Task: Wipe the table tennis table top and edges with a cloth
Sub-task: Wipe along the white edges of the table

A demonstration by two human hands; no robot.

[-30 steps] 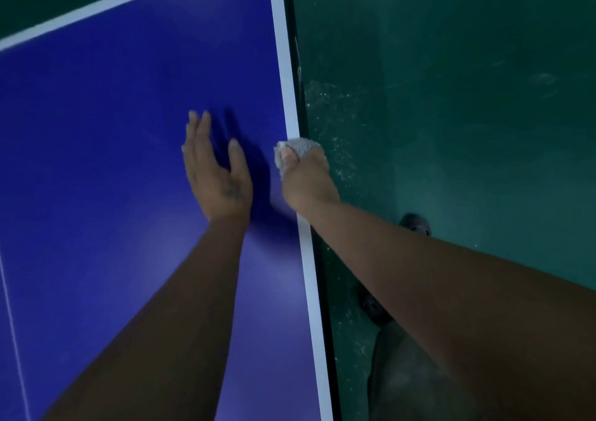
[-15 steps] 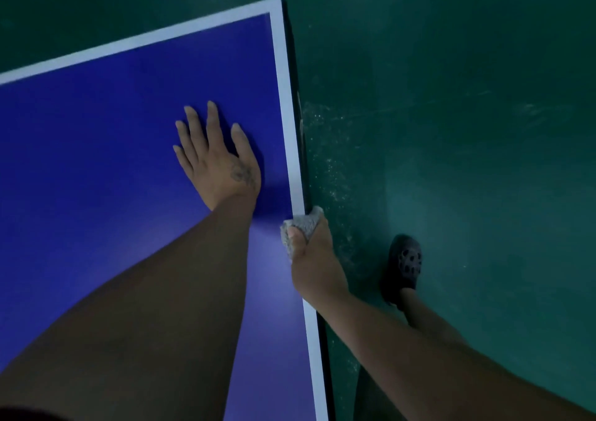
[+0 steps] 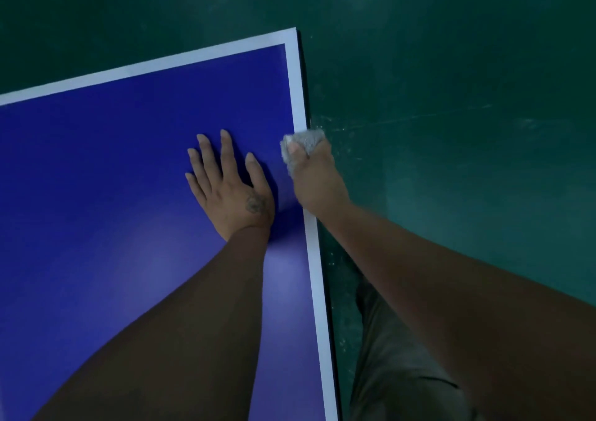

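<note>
Fuzzy wadded cloth [image 3: 304,144] nearer corner [image 3: 293,35]

Your left hand [image 3: 230,191] flat on table top [image 3: 113,194], fingers pointing away from you. Your right hand [image 3: 317,178] just right of left hand, over table's right edge [image 3: 317,275]. Cloth [image 3: 303,144] gripped in right hand, at its front, against that edge. Far corner [image 3: 292,35] well ahead of both hands. Floor [image 3: 451,98] right of right hand and beyond corner. Your leg [image 3: 396,372] under right forearm, beside edge, nearer you than hands.
</note>
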